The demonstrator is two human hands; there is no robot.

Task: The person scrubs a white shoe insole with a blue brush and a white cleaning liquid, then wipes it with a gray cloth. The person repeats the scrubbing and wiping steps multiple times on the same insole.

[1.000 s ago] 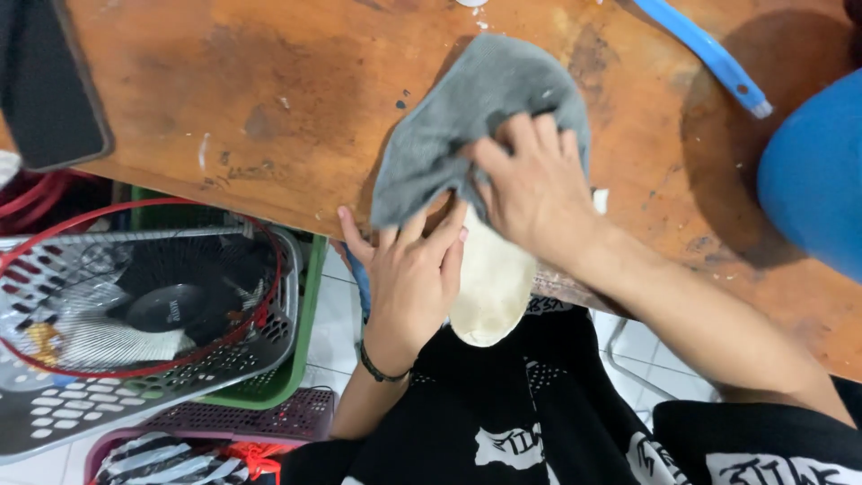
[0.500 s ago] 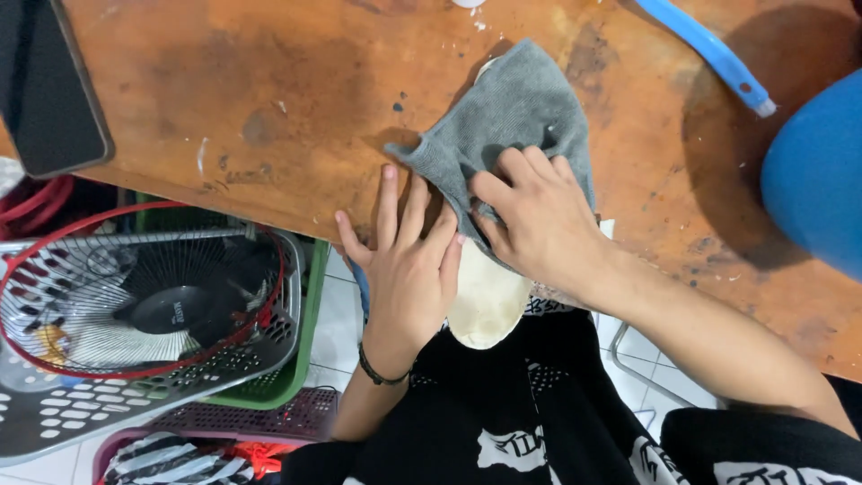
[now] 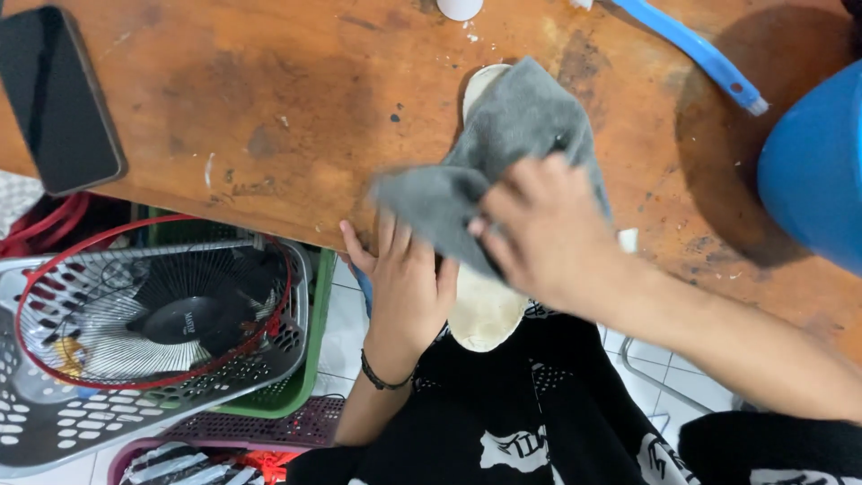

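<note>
At the frame's centre, the right hand (image 3: pixel 548 235) grips a grey cloth (image 3: pixel 503 153) bunched over a cream insole (image 3: pixel 483 310), which juts off the near edge of the wooden table (image 3: pixel 269 108); the left hand (image 3: pixel 406 280) lies open and flat on the insole's lower end. A black phone (image 3: pixel 56 97) sits upper left, a blue brush (image 3: pixel 696 52) upper right beside a blue bucket (image 3: pixel 817 171), and a fan (image 3: pixel 153 310) rests in a grey basket (image 3: pixel 36 422) lower left.
</note>
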